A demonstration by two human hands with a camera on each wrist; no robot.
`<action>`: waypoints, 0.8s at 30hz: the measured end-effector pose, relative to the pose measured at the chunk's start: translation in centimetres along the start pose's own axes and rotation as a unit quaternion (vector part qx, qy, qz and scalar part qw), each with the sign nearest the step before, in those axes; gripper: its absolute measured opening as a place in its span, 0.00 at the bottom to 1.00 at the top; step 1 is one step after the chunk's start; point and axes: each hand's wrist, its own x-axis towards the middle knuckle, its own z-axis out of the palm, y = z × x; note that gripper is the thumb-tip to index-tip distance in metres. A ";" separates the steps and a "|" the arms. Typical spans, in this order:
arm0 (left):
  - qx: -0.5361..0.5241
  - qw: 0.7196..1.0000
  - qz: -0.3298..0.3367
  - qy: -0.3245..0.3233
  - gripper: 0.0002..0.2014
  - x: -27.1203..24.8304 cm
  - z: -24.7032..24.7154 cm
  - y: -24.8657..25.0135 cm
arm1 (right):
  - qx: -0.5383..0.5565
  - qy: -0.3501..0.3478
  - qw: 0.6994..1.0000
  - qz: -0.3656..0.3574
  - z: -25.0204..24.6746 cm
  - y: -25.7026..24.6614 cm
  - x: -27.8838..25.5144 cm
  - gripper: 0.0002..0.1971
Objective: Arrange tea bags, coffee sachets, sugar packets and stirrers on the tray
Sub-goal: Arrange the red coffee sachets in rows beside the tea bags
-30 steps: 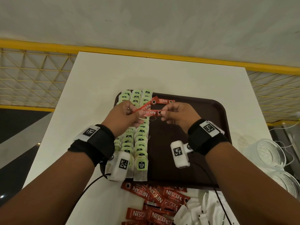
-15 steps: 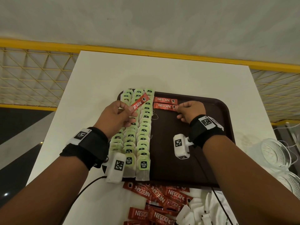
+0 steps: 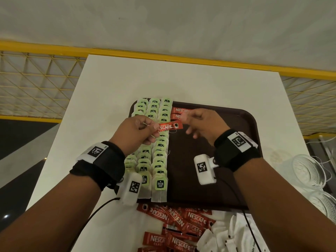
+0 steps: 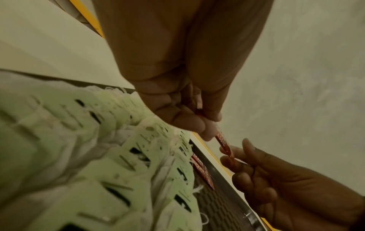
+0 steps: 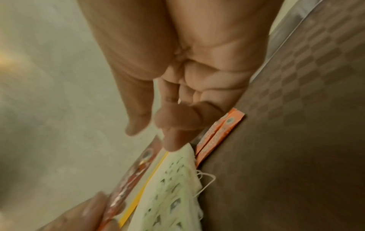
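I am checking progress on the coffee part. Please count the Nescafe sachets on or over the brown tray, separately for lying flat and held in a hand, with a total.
Nescafe sachets lying flat on the tray: 2
Nescafe sachet held by the left hand over the tea bags: 1
Total: 3

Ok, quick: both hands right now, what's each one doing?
Left hand: pinching a red coffee sachet at its near end.
Right hand: fingers loosely curled at the sachet's far end; grip cannot be told.
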 end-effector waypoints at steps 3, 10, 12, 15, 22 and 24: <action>0.004 1.000 0.008 -0.011 0.09 0.1 0.6 0.3 | 0.039 -0.037 0.999 -0.002 0.1 0.0 -0.8 0.09; 0.029 0.999 0.002 0.013 0.11 0.3 0.9 0.4 | 0.138 0.079 0.984 0.086 -2.0 2.8 -0.9 0.06; 0.032 0.999 -0.004 0.017 0.11 0.1 0.8 0.3 | 0.120 0.109 0.980 0.114 -2.4 3.6 -0.5 0.06; 0.043 0.999 -0.004 0.017 0.12 -0.2 0.9 0.2 | 0.094 0.135 0.976 0.142 -2.2 3.8 0.1 0.06; 0.057 0.998 -0.005 0.018 0.12 -0.7 0.8 0.0 | 0.014 0.152 0.971 0.186 -1.0 2.0 1.9 0.08; 0.061 0.998 -0.003 0.020 0.12 -1.0 0.6 0.0 | -0.009 0.153 0.968 0.199 -1.0 1.7 2.0 0.10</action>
